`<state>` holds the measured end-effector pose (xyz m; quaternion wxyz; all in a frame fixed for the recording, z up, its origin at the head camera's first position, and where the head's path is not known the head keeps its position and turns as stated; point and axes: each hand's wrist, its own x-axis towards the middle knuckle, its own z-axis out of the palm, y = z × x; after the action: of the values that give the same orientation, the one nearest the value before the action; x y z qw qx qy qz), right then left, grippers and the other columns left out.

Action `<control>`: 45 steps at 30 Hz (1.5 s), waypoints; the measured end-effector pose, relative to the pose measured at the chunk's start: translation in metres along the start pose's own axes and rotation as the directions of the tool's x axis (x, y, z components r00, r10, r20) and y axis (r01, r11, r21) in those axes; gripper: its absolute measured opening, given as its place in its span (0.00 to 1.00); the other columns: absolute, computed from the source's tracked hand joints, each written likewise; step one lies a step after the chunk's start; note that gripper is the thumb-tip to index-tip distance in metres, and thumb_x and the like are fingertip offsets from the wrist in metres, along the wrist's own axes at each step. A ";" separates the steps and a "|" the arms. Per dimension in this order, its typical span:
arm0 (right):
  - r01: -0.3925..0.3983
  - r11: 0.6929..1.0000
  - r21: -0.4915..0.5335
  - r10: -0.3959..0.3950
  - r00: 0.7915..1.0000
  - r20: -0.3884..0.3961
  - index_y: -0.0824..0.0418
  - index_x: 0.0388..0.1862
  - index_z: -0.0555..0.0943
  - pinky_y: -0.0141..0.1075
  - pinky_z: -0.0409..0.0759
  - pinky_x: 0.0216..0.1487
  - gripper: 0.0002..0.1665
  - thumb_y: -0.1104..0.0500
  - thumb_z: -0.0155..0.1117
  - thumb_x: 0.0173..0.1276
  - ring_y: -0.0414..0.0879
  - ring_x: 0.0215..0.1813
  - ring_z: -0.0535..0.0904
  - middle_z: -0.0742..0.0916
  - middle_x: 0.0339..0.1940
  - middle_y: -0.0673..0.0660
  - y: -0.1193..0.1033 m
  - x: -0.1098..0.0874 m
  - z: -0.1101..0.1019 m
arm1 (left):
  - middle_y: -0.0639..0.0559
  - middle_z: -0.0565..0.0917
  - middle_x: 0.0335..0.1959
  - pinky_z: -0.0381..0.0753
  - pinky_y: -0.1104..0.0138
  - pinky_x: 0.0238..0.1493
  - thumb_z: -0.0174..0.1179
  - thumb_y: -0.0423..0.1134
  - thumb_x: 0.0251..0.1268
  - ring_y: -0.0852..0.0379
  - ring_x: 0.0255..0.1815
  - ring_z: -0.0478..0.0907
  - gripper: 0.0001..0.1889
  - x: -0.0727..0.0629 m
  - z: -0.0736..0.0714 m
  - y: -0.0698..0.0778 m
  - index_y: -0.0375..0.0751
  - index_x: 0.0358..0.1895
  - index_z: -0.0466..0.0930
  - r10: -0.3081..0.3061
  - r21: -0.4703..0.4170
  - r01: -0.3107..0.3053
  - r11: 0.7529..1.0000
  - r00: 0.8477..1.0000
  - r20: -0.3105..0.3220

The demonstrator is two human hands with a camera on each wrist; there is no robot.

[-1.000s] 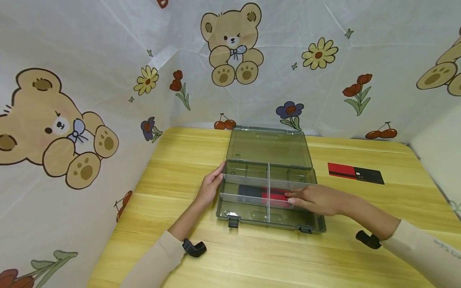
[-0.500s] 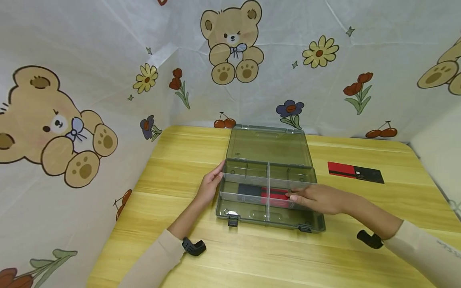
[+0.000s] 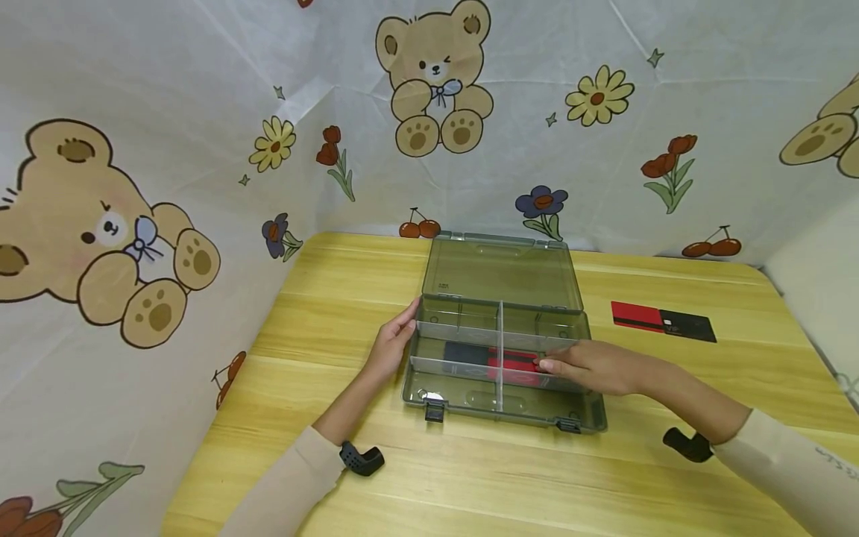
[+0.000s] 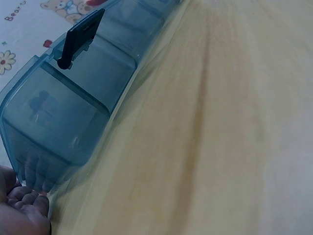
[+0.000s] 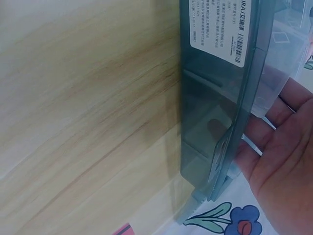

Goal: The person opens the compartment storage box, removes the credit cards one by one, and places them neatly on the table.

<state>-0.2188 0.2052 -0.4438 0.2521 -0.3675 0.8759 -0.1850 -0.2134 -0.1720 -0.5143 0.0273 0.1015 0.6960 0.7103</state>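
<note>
Left hand [image 3: 389, 344], fingers extended, touches the divided box's [image 3: 520, 419] left wall; right hand [image 3: 593, 367] reaches a red card [image 3: 517, 358] inside, grip indeterminable.

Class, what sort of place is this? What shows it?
Probably a curtained-off recording setup: a bear-print sheet hangs behind and beside a wood-grain table, and black wrist devices are worn.

That table [image 3: 470, 477] is carrying 1 open box [image 3: 463, 394] against the left hand [image 3: 389, 347] and 2 cards [image 3: 684, 326] beyond the right hand [image 3: 600, 365].
</note>
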 end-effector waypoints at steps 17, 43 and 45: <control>0.160 0.987 -0.011 -0.158 0.959 -0.233 0.70 0.57 0.84 0.33 0.81 0.33 0.16 0.64 0.55 0.79 0.36 0.33 0.80 0.89 0.51 0.62 -0.011 0.023 0.004 | 0.36 0.55 0.80 0.48 0.59 0.81 0.41 0.27 0.81 0.45 0.82 0.48 0.25 0.000 -0.002 0.001 0.24 0.76 0.55 0.002 0.019 -0.002 1.000 1.000 0.018; 0.004 1.000 -0.003 -0.005 0.941 -0.339 0.72 0.54 0.80 0.51 0.86 0.51 0.14 0.71 0.49 0.77 0.58 0.53 0.85 0.88 0.49 0.64 -0.038 0.046 0.030 | 0.44 0.58 0.80 0.49 0.62 0.81 0.43 0.30 0.82 0.50 0.81 0.51 0.25 0.009 -0.004 -0.030 0.31 0.77 0.57 0.030 0.027 -0.029 0.999 0.999 -0.023; 0.014 1.000 -0.020 -0.020 0.938 -0.346 0.71 0.54 0.79 0.52 0.85 0.51 0.13 0.72 0.50 0.77 0.58 0.53 0.85 0.88 0.49 0.64 -0.040 0.045 0.031 | 0.43 0.56 0.80 0.48 0.62 0.81 0.42 0.29 0.82 0.50 0.82 0.50 0.25 0.009 -0.004 -0.029 0.30 0.77 0.56 0.025 0.021 -0.024 0.999 1.000 -0.016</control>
<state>-0.2060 0.1412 -0.4626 0.0894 -0.3389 0.9049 -0.2416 -0.2257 -0.1736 -0.5422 0.0119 0.1046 0.7022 0.7041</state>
